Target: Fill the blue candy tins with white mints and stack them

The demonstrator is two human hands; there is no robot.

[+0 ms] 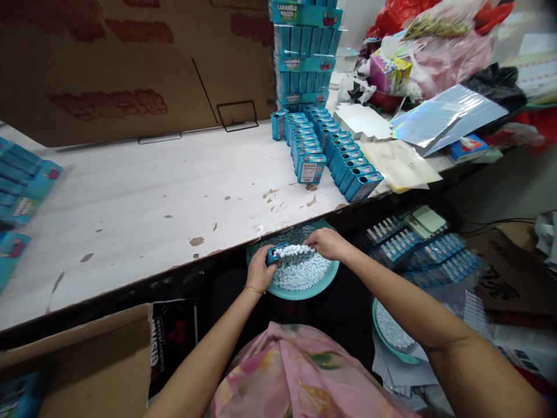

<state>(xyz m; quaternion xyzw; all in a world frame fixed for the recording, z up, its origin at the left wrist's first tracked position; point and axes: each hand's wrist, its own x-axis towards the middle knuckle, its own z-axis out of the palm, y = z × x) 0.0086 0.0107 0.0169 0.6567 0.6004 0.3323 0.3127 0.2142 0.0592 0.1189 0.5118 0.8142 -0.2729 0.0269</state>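
Over a teal basin (304, 293) full of small pale candies (300, 273), my left hand (260, 270) is closed around a small blue tin (273, 253), its open end facing right. My right hand (328, 242) is closed at the basin's right side, on a scoop whose shape is mostly hidden under a heap of white candies (296, 250). That heap reaches from my right fingers to the tin's mouth. Rows of blue tins (311, 168) stand upright on the white table, beyond the basin.
The white table (143, 203) has a worn front edge. Stacked display packs (304, 64) rise behind the tins. Blue packs (30, 186) lie at the left. A second basin (394, 331) and tin trays (426, 249) sit low at the right; a cardboard box (100, 360) is lower left.
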